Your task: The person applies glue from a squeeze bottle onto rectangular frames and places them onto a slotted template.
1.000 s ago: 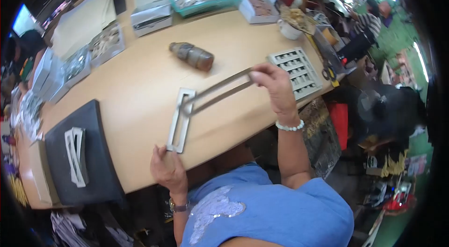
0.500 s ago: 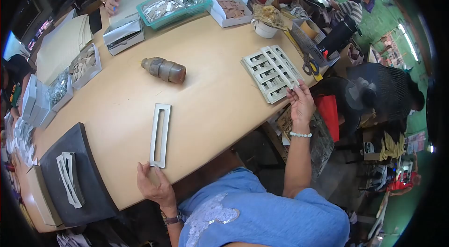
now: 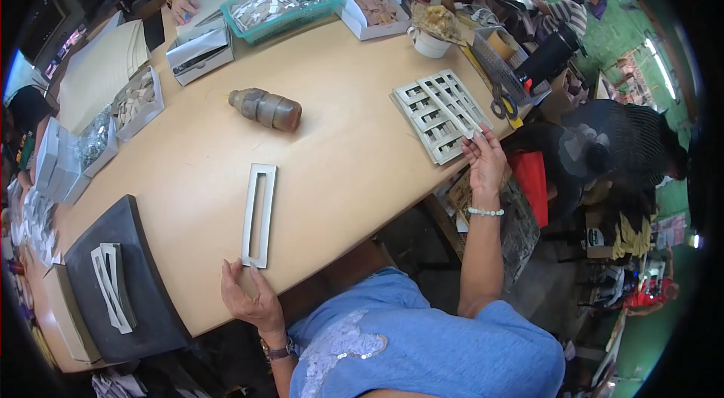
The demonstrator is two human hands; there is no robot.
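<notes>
A pale rectangular frame (image 3: 247, 209) with a long slot lies flat on the table, its near end at the fingertips of my left hand (image 3: 255, 300). The thumb and fingers of that hand close lightly about this end. At the right, my right hand (image 3: 485, 160) pinches the near end of another slotted frame (image 3: 445, 105). That one lies on top of a stack of similar frames (image 3: 415, 108), arranged crosswise. A brown, tape-wrapped bottle-shaped object (image 3: 265, 110) lies on its side beyond the left frame.
On a dark board (image 3: 151, 300) at the left rest a few more slotted frames (image 3: 113, 289). Along the far side stand a teal basket (image 3: 332, 0), a box of brown pieces (image 3: 377, 29) and a white cup (image 3: 428, 45). Scissors (image 3: 504, 102) lie right of the stack. A co-worker's hand (image 3: 182, 6) is opposite.
Both my hands stay almost where they were, still at the two frames. Across the table, the co-worker's hands have shifted and a pale sheet there now sits at a different angle.
</notes>
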